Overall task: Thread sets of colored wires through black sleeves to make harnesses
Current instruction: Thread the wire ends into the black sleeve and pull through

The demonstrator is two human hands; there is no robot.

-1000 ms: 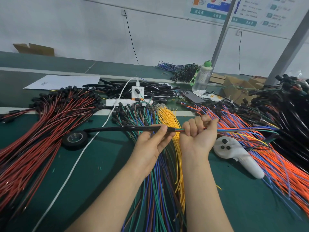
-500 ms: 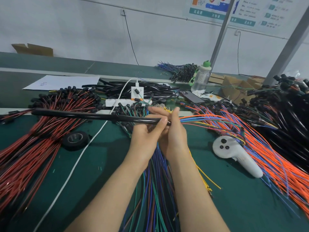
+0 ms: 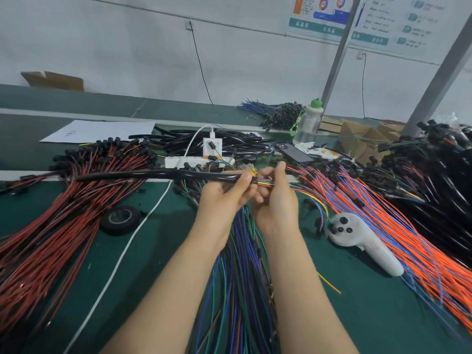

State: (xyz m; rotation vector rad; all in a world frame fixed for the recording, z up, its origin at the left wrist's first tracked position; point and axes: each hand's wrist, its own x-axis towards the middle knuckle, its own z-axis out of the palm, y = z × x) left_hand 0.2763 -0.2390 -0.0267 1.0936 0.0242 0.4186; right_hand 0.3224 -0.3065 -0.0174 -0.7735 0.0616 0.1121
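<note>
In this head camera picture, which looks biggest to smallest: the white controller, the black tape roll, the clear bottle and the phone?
1. white controller
2. black tape roll and clear bottle: about alike. The bottle stands farther back, so I won't rank them.
3. phone

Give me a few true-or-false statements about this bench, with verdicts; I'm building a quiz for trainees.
The left hand grips the black sleeve. True.
The right hand holds the white controller. False: it pinches the colored wires at the sleeve's mouth; the controller lies on the mat.
The tape roll lies on the mat, left of both hands. True.
The bottle lies tipped over. False: it stands upright.
</note>
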